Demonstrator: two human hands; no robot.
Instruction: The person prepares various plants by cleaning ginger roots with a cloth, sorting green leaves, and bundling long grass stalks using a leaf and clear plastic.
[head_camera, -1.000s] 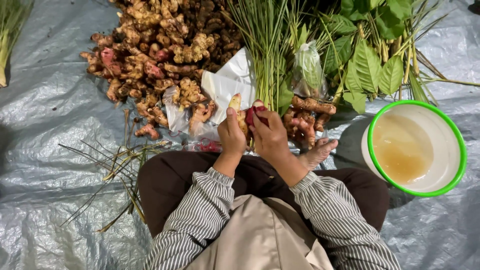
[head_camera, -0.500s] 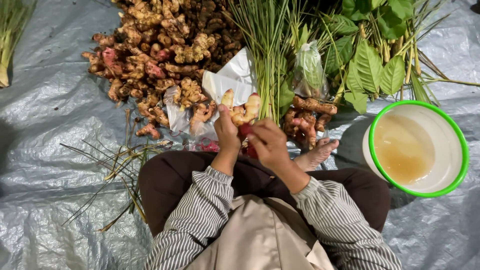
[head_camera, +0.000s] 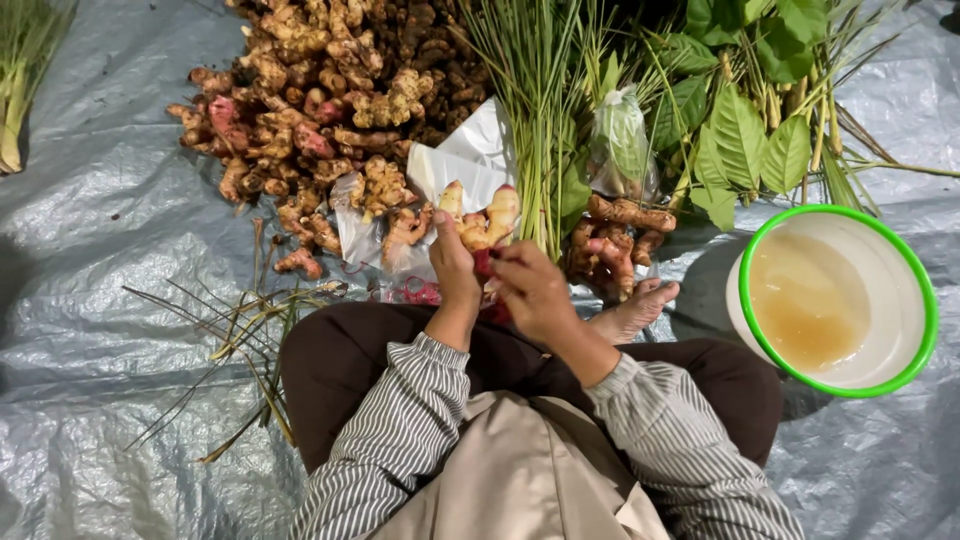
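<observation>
- Pale, pink-tipped ginger (head_camera: 478, 222) sits in our left hand (head_camera: 452, 268), fingers closed round its lower end, knobs pointing away from us.
- Our right hand (head_camera: 530, 290) is closed on something small and red just right of that grip; we cannot tell whether it is a tool or a band.
- Since a second ago the ginger has risen further out of the left hand and more lobes show, while the right hand has dropped a little toward our lap; the piece looks turned for working on another side.
- Beyond the grip lies the root pile (head_camera: 320, 110), with white plastic bags (head_camera: 465, 165) just behind the ginger.
- To the right of the grip stand lemongrass stalks (head_camera: 530, 110), a smaller root heap (head_camera: 615, 235) and leaves (head_camera: 740, 130).
- Further right, well apart, is a green-rimmed basin (head_camera: 925, 300) of cloudy water; all rests on a grey tarp (head_camera: 90, 300).
</observation>
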